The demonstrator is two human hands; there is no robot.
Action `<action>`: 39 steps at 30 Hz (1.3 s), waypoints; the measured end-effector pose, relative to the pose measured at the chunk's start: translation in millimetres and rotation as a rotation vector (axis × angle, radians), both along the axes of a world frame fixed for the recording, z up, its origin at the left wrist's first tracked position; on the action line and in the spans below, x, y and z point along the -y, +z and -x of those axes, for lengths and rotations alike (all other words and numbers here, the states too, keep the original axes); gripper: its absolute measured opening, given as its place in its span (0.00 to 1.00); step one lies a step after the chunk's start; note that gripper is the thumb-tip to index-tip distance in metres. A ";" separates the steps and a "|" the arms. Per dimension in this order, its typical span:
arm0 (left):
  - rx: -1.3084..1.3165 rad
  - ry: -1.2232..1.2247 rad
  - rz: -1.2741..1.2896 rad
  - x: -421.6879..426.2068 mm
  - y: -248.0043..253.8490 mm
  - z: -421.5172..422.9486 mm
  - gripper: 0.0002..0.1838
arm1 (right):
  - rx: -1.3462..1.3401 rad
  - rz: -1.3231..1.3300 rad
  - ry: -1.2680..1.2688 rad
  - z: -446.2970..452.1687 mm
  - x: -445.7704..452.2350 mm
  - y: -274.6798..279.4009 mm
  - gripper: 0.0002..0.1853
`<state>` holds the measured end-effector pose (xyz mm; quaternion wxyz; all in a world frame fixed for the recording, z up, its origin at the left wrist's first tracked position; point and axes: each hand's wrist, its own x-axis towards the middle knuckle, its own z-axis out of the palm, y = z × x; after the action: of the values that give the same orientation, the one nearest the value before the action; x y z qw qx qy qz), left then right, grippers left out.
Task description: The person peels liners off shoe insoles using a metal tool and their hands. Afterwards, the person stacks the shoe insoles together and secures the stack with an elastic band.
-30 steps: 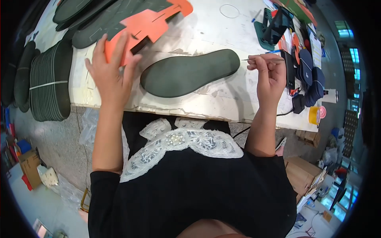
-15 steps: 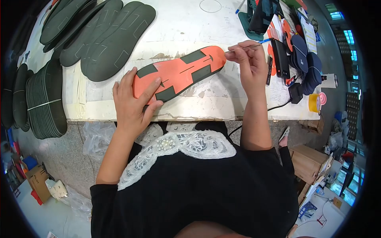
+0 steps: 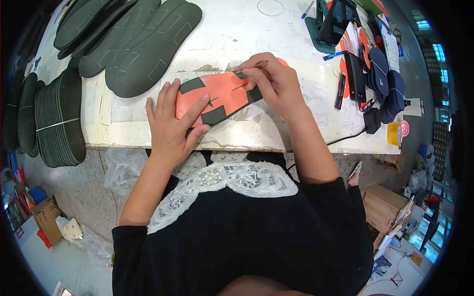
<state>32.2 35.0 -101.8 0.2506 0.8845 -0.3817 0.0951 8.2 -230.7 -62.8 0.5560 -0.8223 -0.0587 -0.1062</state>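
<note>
An orange sole-shaped template (image 3: 223,88) with cut-out windows lies on a dark grey insole (image 3: 214,116), near the front edge of the white table. Dark foam shows through the windows. My left hand (image 3: 170,121) presses on the template's left end, fingers spread and thumb along the near edge. Over the right half, my right hand (image 3: 277,88) pinches a slim pen (image 3: 264,63), seen only in part. Its tip is hidden by the fingers, near an upper window. That hand covers much of the template's right end.
Dark insoles (image 3: 148,54) with pale corner marks lie at the back left. Banded insoles (image 3: 60,121) stand at the left edge. At right are a phone stand (image 3: 323,37), a blue pen (image 3: 335,55), a cutter knife (image 3: 340,92), a black device (image 3: 354,76) and yellow tape (image 3: 393,133).
My right hand has moved left with the pen, from the template's rounded right end to an upper window. My left hand keeps its place on the template. The view has shifted slightly.
</note>
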 end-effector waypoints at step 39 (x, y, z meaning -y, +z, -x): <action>-0.016 0.083 -0.100 5.3 2.6 7.8 0.26 | 0.042 0.214 0.038 -16.4 -47.4 13.9 0.05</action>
<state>24.4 29.6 -99.2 0.2053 0.9118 -0.3469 0.0791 24.6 -183.3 -48.9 0.4656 -0.8732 -0.0968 -0.1062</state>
